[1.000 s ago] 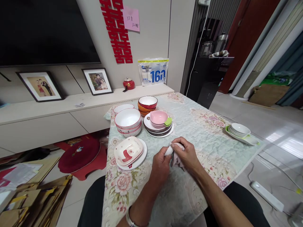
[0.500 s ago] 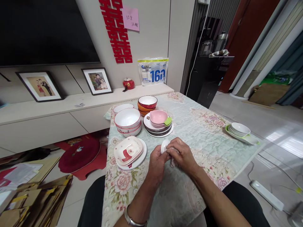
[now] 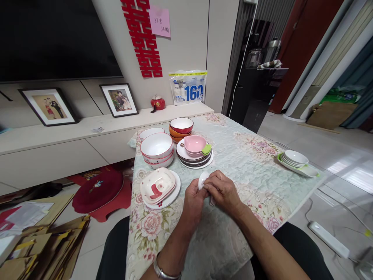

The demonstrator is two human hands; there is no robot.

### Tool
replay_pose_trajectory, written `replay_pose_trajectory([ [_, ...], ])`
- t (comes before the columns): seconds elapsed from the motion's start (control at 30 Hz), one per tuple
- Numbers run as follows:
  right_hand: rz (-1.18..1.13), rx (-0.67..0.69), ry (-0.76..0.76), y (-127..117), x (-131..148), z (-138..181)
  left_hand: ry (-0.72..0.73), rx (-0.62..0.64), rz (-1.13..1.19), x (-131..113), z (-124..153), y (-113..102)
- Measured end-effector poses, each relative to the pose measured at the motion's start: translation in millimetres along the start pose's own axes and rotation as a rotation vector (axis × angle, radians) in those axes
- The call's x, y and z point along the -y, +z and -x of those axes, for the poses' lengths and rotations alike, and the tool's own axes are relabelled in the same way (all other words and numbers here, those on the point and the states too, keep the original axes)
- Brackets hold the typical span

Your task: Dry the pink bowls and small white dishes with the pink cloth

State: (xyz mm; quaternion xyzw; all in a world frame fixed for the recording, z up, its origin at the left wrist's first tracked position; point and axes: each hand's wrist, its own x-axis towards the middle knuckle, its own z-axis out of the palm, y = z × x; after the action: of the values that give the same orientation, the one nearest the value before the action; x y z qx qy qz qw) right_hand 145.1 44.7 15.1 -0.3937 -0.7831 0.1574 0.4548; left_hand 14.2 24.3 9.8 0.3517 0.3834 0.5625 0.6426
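Observation:
Above the near middle of the table, my left hand [image 3: 193,199] is closed around a small white rounded piece of crockery [image 3: 202,179]; its lower part is hidden by my fingers. My right hand [image 3: 223,190] presses against it with bent fingers, gripping a pale cloth [image 3: 212,201] whose end hangs below. Left of my hands, a cream square bowl with a red pattern [image 3: 154,186] rests on a white plate [image 3: 176,194]. Just beyond my hands, pink bowls with a green handle [image 3: 195,144] sit on a stack of dark-rimmed plates [image 3: 186,161].
White bowls with red rims [image 3: 157,146] stand stacked behind, beside a red bowl [image 3: 182,125] on orange bowls [image 3: 177,134]. Small white dishes [image 3: 295,157] lie on a green-edged tray [image 3: 310,172] at the right table edge. A floral tablecloth [image 3: 262,186] covers the table.
My hands stay together around the white piece; the fingers of my right hand have shifted very slightly over it. The stacked dishes have not moved.

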Motion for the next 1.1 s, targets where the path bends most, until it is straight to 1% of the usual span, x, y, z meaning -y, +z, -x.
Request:
replay_pose_trajectory([
  [0.13, 0.007, -0.123, 0.132, -2.9, -7.4, -2.3, -0.029, 0.009, -0.038, -1.5, 1.9, 3.0],
  [0.2, 0.022, -0.158, 0.153, -2.8, -9.4, -2.3, -0.034, 0.010, -0.062, -1.0, 2.1, 3.0],
  [0.27, 0.026, -0.139, 0.110, -0.8, -7.6, -1.1, -0.022, -0.002, -0.071, 0.0, 1.4, 1.5],
  [0.37, 0.008, -0.075, 0.006, 2.7, -1.8, 1.0, 0.011, -0.020, -0.100, 1.3, 0.1, -1.8],
  [0.43, -0.022, -0.055, -0.007, 2.9, -0.6, 1.0, 0.020, -0.026, -0.126, 1.3, 0.0, -2.9],
  [0.5, -0.058, -0.080, 0.065, 1.0, -3.5, -0.4, 0.020, -0.017, -0.149, 0.6, 0.9, -2.5],
  [0.57, -0.092, -0.138, 0.169, -1.6, -8.4, -2.1, 0.027, 0.012, -0.173, -0.6, 2.5, -1.0],
  [0.63, -0.106, -0.188, 0.230, -2.9, -11.6, -2.9, 0.041, 0.034, -0.189, -2.1, 4.0, 0.6],
  [0.67, -0.102, -0.201, 0.229, -2.9, -11.8, -2.8, 0.048, 0.037, -0.190, -2.9, 4.5, 1.0],
  [0.73, -0.074, -0.194, 0.173, -1.4, -8.9, -1.6, 0.052, 0.027, -0.187, -3.9, 4.4, 0.9],
  [0.83, -0.041, -0.134, 0.040, 1.2, -1.8, 0.4, 0.052, -0.012, -0.251, -3.7, 2.7, -1.6],
  [0.9, -0.038, -0.112, 0.008, 1.1, -0.2, 0.2, 0.068, -0.031, -0.321, -3.2, 2.1, -3.1],
  [0.97, -0.039, -0.137, 0.047, -1.1, -2.6, -1.3, 0.080, -0.010, -0.370, -3.2, 2.9, -3.0],
  [1.03, -0.030, -0.190, 0.122, -4.2, -7.0, -3.1, 0.069, 0.028, -0.405, -4.0, 4.9, -1.3],
  [1.1, -0.015, -0.237, 0.162, -6.4, -9.8, -4.0, 0.062, 0.038, -0.435, -5.5, 7.1, 1.1],
])
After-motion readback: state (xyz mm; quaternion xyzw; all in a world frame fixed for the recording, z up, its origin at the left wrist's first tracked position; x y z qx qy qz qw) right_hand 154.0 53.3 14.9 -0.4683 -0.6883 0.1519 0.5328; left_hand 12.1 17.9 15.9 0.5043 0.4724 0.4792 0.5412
